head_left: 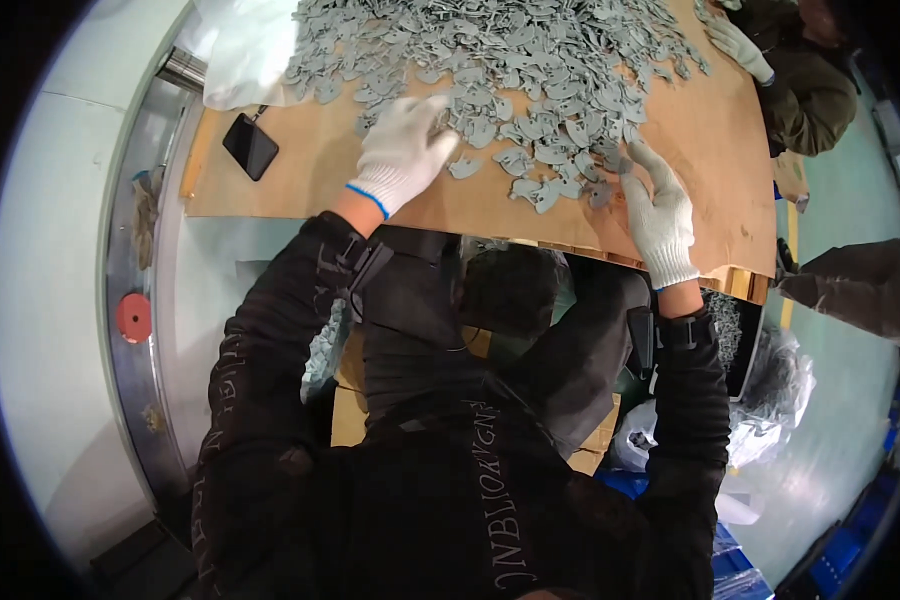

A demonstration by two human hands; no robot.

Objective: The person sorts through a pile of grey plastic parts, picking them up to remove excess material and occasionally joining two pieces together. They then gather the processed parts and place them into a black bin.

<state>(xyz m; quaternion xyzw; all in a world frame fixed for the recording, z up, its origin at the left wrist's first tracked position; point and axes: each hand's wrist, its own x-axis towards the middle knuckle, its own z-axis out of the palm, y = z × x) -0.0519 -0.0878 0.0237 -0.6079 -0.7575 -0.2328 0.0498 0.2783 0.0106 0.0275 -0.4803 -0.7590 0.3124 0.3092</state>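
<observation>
A big heap of small, flat, curved grey parts (pixel 560 75) covers the far half of a wooden tabletop (pixel 300 190). My left hand (pixel 407 148), in a white knit glove with a blue cuff edge, is at the heap's near left side. Its fingers curl inward; whether a part is in them is hidden. Close to its thumb lies a loose grey part (pixel 464 168). At the heap's near right edge, my right hand (pixel 660 210), gloved alike, is open with fingers stretched forward and thumb apart. Just left of it lies another grey part (pixel 598 195).
A black phone (pixel 251 147) lies on the table's left side, below a white plastic bag (pixel 245 55). Across the far right corner, another person's gloved hand (pixel 738 47) rests by the heap. Under the right edge stand a bin of small parts (pixel 725 330) and clear plastic bags (pixel 775 390).
</observation>
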